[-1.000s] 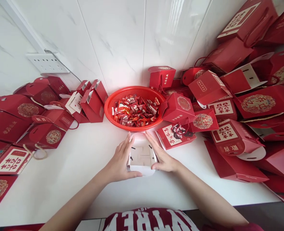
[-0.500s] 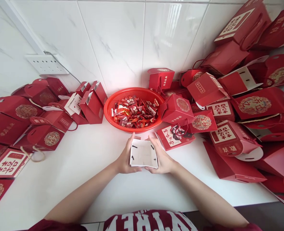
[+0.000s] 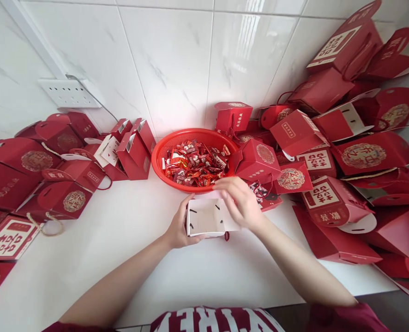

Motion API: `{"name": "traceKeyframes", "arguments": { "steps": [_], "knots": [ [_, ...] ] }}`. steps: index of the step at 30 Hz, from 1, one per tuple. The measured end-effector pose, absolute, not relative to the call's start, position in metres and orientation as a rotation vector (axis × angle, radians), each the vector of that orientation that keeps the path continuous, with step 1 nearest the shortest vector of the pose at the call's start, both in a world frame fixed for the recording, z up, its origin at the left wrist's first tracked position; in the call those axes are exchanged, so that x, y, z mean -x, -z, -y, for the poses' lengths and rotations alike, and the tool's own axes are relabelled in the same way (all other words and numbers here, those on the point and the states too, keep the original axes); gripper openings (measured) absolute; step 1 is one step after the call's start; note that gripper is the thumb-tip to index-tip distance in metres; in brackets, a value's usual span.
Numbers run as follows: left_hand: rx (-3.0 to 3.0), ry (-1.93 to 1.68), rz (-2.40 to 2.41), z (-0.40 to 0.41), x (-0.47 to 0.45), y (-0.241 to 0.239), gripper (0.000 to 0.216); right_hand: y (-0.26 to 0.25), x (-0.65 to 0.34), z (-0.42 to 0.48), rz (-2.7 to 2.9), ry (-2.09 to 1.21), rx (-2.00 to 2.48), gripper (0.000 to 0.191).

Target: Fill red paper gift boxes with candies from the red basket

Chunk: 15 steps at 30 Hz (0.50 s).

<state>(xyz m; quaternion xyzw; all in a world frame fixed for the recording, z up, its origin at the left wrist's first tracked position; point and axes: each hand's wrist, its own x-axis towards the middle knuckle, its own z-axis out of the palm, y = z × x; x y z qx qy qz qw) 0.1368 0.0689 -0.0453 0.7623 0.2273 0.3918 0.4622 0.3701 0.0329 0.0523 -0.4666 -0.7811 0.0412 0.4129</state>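
My left hand grips the left side of a small paper candy box, its top open and its white inside facing up. Dark slots or cord ends show on its inner walls, and I see no candy in it. A white flap is folded out on the box's right. Over that flap hovers my right hand, fingers stretched toward the basket with nothing visible in them. Just beyond, a red plastic basket holds a heap of red-wrapped candies. The right fingertips are near its front rim.
Red gift boxes stand in a group on the left of the white counter. Many more red boxes are piled on the right, some leaning against the basket. A tiled wall with a socket strip rises behind.
My right hand has let go of the box's right side and moved up toward the basket. A white flap now stands out on that side. My left hand still holds the box.
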Motion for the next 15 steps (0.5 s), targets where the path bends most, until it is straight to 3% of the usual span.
{"name": "traceKeyframes", "arguments": {
  "steps": [4, 8, 12, 15],
  "knots": [
    [-1.766, -0.928, -0.541, -0.072, -0.137, 0.043, 0.113, -0.086, -0.360, -0.099, 2.350, -0.584, 1.494, 0.045],
    [-1.757, -0.930, -0.544, -0.072, -0.133, 0.044, 0.110, -0.078, -0.342, -0.155, 2.728, -0.848, 1.402, 0.017],
    [-1.821, -0.935, -0.563, -0.072, -0.131, 0.047, 0.112, -0.066, -0.331, -0.189, 2.675, -0.775, 1.504, 0.045],
    [-1.831, -0.959, -0.566, -0.074, -0.130, 0.047, 0.112, -0.068, -0.327, -0.211, 2.565, -0.631, 1.610, 0.052]
  ]
}}
